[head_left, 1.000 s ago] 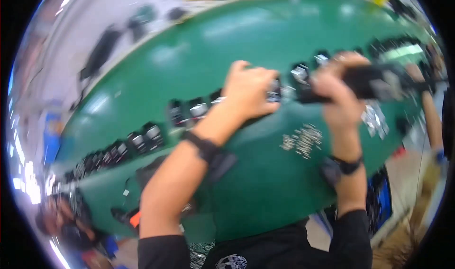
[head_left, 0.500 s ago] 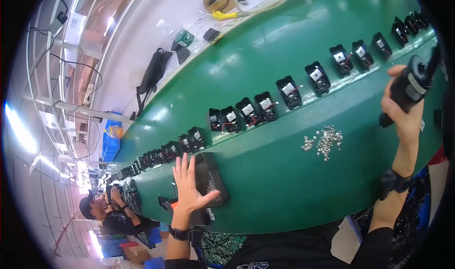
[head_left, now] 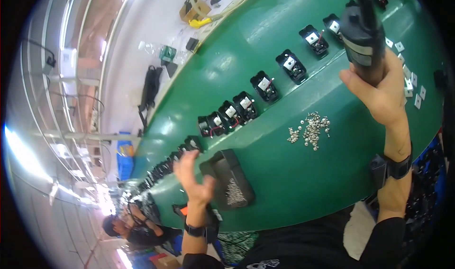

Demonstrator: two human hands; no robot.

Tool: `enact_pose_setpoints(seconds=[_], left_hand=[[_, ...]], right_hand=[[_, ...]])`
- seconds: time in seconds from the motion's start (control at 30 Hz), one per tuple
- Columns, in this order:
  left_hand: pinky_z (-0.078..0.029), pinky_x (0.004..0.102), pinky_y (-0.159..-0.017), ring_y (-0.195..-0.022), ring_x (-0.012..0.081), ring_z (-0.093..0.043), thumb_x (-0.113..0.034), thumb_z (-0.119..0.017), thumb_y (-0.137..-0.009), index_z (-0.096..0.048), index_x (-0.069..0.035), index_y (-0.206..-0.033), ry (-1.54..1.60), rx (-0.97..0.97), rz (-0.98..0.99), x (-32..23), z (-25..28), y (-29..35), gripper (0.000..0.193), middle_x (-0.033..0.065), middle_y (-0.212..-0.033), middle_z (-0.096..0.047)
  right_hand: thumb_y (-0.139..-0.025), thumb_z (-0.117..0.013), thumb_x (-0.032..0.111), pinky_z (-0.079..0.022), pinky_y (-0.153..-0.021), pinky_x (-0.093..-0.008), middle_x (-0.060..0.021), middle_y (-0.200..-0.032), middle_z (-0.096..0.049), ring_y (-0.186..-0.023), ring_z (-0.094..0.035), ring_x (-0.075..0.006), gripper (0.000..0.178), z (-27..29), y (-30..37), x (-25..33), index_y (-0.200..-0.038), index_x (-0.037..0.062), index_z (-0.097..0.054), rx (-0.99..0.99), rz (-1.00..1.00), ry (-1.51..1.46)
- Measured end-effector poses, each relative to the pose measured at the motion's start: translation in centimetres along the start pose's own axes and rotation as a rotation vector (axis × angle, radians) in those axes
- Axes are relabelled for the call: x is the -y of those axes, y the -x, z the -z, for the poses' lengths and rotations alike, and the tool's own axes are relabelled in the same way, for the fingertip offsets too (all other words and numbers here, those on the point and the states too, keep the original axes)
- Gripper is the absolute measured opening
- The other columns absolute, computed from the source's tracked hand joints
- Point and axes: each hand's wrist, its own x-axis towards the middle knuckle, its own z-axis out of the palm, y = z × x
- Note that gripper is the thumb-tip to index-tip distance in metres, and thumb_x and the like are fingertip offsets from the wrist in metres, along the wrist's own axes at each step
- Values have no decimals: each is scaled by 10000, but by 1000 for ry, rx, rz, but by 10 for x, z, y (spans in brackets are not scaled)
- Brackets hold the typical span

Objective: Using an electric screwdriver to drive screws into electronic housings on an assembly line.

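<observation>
My right hand (head_left: 379, 89) is closed round a black electric screwdriver (head_left: 362, 41) with a pale band, raised over the right of the table; its tip is hidden. My left hand (head_left: 193, 176) has its fingers apart and holds nothing, slightly smeared by motion. It hovers just left of a black tray (head_left: 220, 162) with many small screws (head_left: 234, 193) in its near end. A loose pile of silvery screws (head_left: 313, 129) lies on the green table between my hands. Beyond it, black housings (head_left: 291, 66) with white plates and red wires stand in a row.
Small white square plates (head_left: 413, 79) lie scattered at the right. More housings (head_left: 166, 167) run off to the left, where a person in black (head_left: 137, 226) sits. A yellow-handled tool (head_left: 199, 22), a bottle (head_left: 167, 54) and a black pouch (head_left: 150, 86) lie on the far white surface.
My right hand has lifted the screwdriver up and leftward, turning it more upright. My left hand has moved slightly right and down, its fingers more bent. The view has shifted, uncovering the white plates.
</observation>
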Motion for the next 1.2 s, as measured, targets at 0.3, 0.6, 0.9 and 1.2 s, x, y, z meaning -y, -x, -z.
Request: enact_pose_setpoints(seconds=[0.3,0.6,0.9,1.2], left_hand=[[-496,372,-746,-694,289,-658,-199,-685,-783,-648,-37,-1087,-221,159,59,47,-35,-109,347,137,-730,-674],[-503,302,-607,-610,188,-645,-87,-659,-766,-637,12,-1061,-12,90,193,73,-36,-84,311,121,-680,-664],[-477,327,-655,-774,249,-635,-136,-680,-779,-645,-49,-1037,16,-124,-145,-17,-39,-99,273,103,-903,-654],[-493,380,-607,-691,282,-600,-217,-703,-770,-579,-104,-1149,158,398,-499,-145,-79,-85,414,90,-843,-550]], right_hand=[[-673,-749,105,-375,-540,-238,4,-655,-528,-577,-457,-75,278,9,0,-11,-880,32,-578,-67,66,40],[-717,-727,27,-399,-629,-214,19,-806,-565,-703,-478,-53,391,17,-5,-7,-1072,-12,-568,41,13,120],[-730,-714,11,-432,-697,-224,-2,-899,-612,-766,-512,-63,392,11,-7,-7,-1091,-20,-565,116,14,166],[-644,-742,105,-460,-536,-306,-81,-615,-570,-535,-600,-240,333,-7,-5,5,-915,55,-556,70,87,242]])
